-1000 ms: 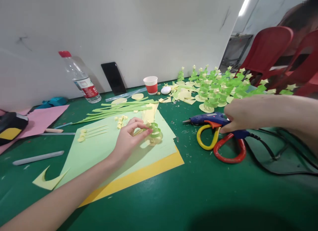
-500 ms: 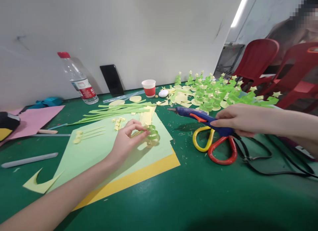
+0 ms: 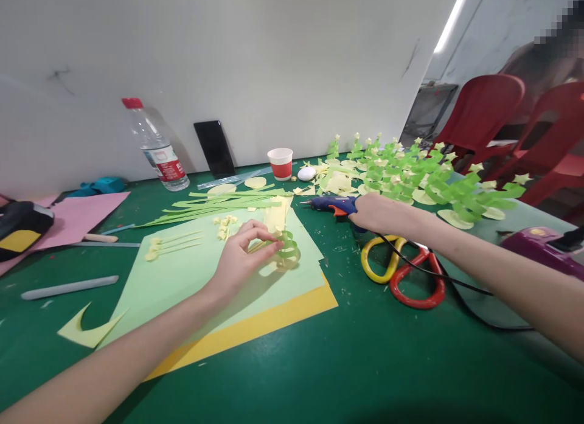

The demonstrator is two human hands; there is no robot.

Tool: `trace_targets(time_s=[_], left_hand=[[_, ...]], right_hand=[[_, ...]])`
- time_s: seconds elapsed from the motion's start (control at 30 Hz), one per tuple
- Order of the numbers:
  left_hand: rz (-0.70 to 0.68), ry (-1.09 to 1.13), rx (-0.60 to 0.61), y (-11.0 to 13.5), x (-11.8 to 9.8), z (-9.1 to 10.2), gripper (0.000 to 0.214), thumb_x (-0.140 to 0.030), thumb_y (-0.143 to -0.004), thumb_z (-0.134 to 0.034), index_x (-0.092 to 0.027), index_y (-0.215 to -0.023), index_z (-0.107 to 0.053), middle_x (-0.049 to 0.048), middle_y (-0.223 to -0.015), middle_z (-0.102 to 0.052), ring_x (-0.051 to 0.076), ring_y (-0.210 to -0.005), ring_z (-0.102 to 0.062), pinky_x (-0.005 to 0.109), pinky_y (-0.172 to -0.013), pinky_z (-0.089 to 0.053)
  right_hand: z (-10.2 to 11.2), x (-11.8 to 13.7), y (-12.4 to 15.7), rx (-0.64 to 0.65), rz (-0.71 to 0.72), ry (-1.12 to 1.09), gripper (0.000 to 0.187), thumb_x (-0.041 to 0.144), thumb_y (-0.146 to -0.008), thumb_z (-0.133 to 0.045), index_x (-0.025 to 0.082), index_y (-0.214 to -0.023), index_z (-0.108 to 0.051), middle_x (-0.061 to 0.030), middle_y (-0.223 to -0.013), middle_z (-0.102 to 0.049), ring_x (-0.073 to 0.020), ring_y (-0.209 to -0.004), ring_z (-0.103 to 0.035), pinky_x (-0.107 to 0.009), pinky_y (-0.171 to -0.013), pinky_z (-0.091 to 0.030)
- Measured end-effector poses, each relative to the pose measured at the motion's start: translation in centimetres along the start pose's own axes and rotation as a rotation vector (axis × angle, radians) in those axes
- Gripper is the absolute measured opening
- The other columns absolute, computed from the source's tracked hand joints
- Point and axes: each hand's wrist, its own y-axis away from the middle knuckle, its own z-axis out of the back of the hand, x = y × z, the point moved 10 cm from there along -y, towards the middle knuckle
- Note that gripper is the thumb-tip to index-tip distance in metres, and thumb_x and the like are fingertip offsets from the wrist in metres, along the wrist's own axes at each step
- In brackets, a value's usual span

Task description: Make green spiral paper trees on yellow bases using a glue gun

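My left hand (image 3: 241, 258) pinches a curled green paper strip piece (image 3: 287, 252) that rests on a light green sheet (image 3: 182, 272), which lies over a yellow sheet (image 3: 283, 317). My right hand (image 3: 376, 213) is wrapped round the handle of a blue glue gun (image 3: 329, 204), its nozzle pointing left, held a little to the right of the green sheet. The gun's black cord (image 3: 438, 278) trails back along my right arm over a pair of scissors (image 3: 401, 271) with yellow and red handles.
Long green paper strips (image 3: 214, 202) and small yellow stars (image 3: 224, 224) lie behind the sheet. Several finished green paper trees (image 3: 410, 174) stand at the back right. A water bottle (image 3: 157, 145), a phone (image 3: 214, 148) and a paper cup (image 3: 280, 163) line the wall. Red chairs (image 3: 483, 117) and another person are at the right.
My right hand has lifted the glue gun off the table beside the scissors and carried it left toward the green sheet. My left hand has kept its pinch on the curled strip.
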Motion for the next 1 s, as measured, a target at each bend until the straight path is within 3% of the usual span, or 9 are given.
trace_targets(time_s=[0.13, 0.27, 0.4, 0.53, 0.6, 0.77, 1.0], left_hand=[[0.002, 0.005, 0.003, 0.0, 0.0, 0.0, 0.013, -0.028, -0.066, -0.061, -0.02, -0.056, -0.057, 0.0002, -0.075, -0.045, 0.018, -0.075, -0.049, 0.036, -0.071, -0.039], [0.004, 0.009, 0.009, 0.0, 0.1, -0.1, 0.013, -0.029, -0.066, -0.061, -0.02, -0.057, -0.057, 0.0, -0.076, -0.046, 0.018, -0.076, -0.049, 0.037, -0.073, -0.039], [0.005, 0.012, 0.014, 0.0, 0.2, -0.1, 0.012, -0.029, -0.067, -0.061, -0.02, -0.059, -0.058, 0.0001, -0.076, -0.045, 0.018, -0.077, -0.049, 0.036, -0.072, -0.039], [0.005, 0.007, 0.012, 0.0, 0.2, -0.1, 0.011, -0.029, -0.066, -0.062, -0.021, -0.06, -0.059, 0.0, -0.075, -0.046, 0.019, -0.079, -0.048, 0.036, -0.071, -0.039], [0.006, 0.002, 0.01, 0.0, 0.2, 0.0, 0.011, -0.029, -0.067, -0.062, -0.021, -0.06, -0.059, 0.0001, -0.076, -0.047, 0.019, -0.079, -0.049, 0.036, -0.071, -0.039], [0.008, -0.015, 0.005, 0.1, 0.2, 0.0, 0.01, -0.03, -0.068, -0.061, -0.022, -0.061, -0.06, 0.0005, -0.076, -0.048, 0.019, -0.079, -0.05, 0.036, -0.07, -0.04], [-0.007, -0.041, -0.003, 0.1, 0.0, 0.0, 0.01, -0.027, -0.068, -0.061, -0.023, -0.06, -0.061, 0.0002, -0.074, -0.048, 0.019, -0.079, -0.049, 0.035, -0.073, -0.04]], right_hand=[[-2.3, -0.1, 0.1, 0.201, -0.047, 0.183, 0.019, 0.027, -0.083, -0.05, 0.01, -0.088, -0.056, -0.0034, -0.084, -0.059, -0.0116, -0.074, -0.057, -0.03, -0.067, -0.048], [-2.5, -0.7, 0.1, 0.262, -0.164, 0.225, 0.021, 0.029, -0.084, -0.048, 0.011, -0.091, -0.056, -0.0035, -0.085, -0.059, -0.0103, -0.071, -0.057, -0.027, -0.063, -0.048], [-0.7, -1.0, 0.4, 0.192, -0.339, 0.198, 0.023, 0.03, -0.085, -0.046, 0.01, -0.084, -0.057, -0.0031, -0.074, -0.059, -0.0096, -0.062, -0.055, -0.024, -0.055, -0.046], [2.4, 0.2, 0.8, -0.003, -0.428, 0.114, 0.029, 0.026, -0.083, -0.042, 0.008, -0.071, -0.06, -0.0133, -0.066, -0.059, -0.0205, -0.059, -0.057, -0.027, -0.045, -0.035], [3.4, 2.0, 0.5, -0.09, -0.362, 0.003, 0.025, 0.025, -0.081, -0.043, 0.011, -0.074, -0.062, -0.0115, -0.069, -0.061, -0.0199, -0.06, -0.057, -0.026, -0.046, -0.033], [4.4, 6.8, -0.4, -0.226, -0.102, -0.352, 0.013, 0.02, -0.075, -0.051, 0.018, -0.076, -0.065, -0.0002, -0.074, -0.062, -0.0082, -0.057, -0.05, -0.02, -0.052, -0.036], [3.7, 8.5, -1.4, -0.303, 0.049, -0.71, 0.016, 0.026, -0.074, -0.055, 0.014, -0.077, -0.065, -0.0013, -0.072, -0.06, -0.0053, -0.051, -0.043, -0.018, -0.047, -0.035]])
